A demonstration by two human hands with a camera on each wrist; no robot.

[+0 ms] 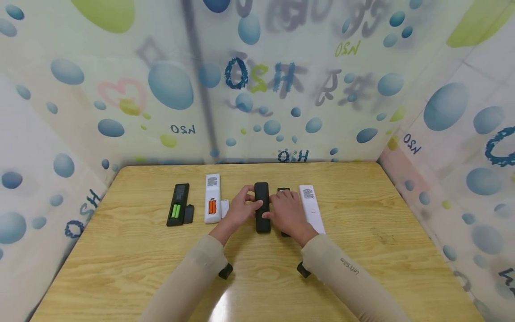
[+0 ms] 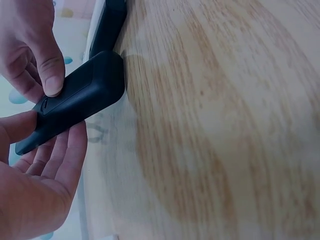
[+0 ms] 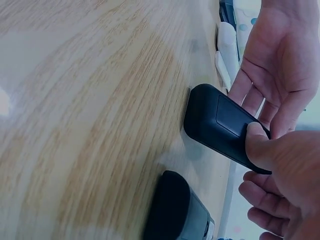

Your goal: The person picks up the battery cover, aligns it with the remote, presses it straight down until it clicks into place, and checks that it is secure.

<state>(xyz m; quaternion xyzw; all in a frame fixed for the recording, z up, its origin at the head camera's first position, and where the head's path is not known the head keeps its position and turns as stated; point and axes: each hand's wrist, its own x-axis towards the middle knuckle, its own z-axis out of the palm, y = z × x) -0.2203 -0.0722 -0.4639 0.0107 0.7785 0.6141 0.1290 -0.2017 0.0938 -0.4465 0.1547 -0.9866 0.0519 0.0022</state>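
A black remote control (image 1: 262,203) is at the middle of the wooden table, its back with the battery cover (image 3: 234,116) facing up. My left hand (image 1: 240,208) grips it from the left, thumb on top and fingers along its side and underside in the left wrist view. My right hand (image 1: 289,212) holds it from the right, its thumb (image 3: 256,145) pressing on the closed battery cover. The near end of this remote touches or nearly touches the table. Another black remote (image 3: 172,207) lies partly hidden under my right hand.
To the left lie a black remote (image 1: 181,197) with green batteries, its loose cover (image 1: 188,214), a white remote (image 1: 213,190) with orange batteries, and a white cover (image 1: 225,208). Another white remote (image 1: 310,203) lies right of my hands. A patterned wall (image 1: 257,143) stands behind the table (image 1: 382,232).
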